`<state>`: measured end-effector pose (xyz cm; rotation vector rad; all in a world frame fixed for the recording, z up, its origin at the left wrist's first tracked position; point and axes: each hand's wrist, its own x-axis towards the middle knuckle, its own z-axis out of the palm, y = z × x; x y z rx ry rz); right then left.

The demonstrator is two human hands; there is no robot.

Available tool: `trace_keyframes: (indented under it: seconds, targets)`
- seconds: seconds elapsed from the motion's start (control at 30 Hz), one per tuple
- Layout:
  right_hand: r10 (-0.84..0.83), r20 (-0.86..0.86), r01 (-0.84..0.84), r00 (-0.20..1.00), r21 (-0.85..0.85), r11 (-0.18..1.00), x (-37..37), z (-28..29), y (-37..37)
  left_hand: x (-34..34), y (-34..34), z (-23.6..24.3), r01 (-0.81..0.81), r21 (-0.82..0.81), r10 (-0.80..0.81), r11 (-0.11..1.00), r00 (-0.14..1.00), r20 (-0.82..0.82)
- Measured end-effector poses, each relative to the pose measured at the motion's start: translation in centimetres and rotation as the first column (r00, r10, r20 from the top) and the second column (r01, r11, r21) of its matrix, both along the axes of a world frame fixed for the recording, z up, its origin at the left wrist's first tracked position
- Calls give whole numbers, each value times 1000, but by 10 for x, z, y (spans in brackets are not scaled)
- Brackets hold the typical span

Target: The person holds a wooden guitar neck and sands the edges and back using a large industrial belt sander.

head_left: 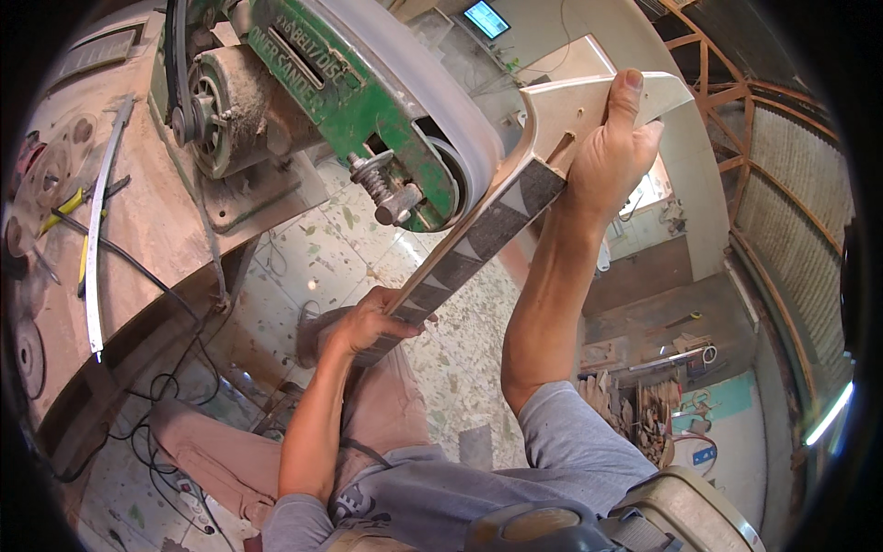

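A guitar neck [469, 248] slants across the middle, its dark fingerboard with pale triangular inlays turned toward me. My left hand [372, 324] wraps around its lower end. At the upper end, my right hand [612, 156] grips the wide, pale wooden headstock [552, 115], thumb lying on its face. A green belt sander [354, 115] stands just beyond. The neck's far side lies against or very near the rounded end of the grey sanding belt [451, 106]; the exact contact is hidden. Whether the belt is running cannot be told.
The sander's dusty motor [239, 110] sits on a wooden bench [152, 248] at left. A metal strip [95, 248], yellow-handled pliers [63, 210] and discs lie there. Black cables [152, 428] hang down to the littered floor [474, 345]. Wood scraps [648, 419] stand at right.
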<state>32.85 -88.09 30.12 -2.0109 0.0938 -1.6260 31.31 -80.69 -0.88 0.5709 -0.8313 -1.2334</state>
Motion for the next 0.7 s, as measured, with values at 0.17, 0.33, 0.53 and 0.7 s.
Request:
trace_keyframes:
  seconds: [0.17, 0.33, 0.53, 0.7]
  targets:
    - [-47, -1, 47, 999, -11, 999, 0, -1, 2, 1, 3, 3, 36, -42, -37, 998, 999, -29]
    - [-93, 1, 93, 996, -18, 995, -1, -1, 7, -3, 0, -1, 68, -43, -70, 997, 996, -58]
    - [-68, -1, 68, 998, -5, 998, 0, -4, 8, -7, -2, -7, 86, -66, -91, 994, 992, -82]
    - [-82, 6, 82, 997, -13, 997, 0, -4, 7, -10, -3, -7, 108, -60, -114, 992, 988, -104]
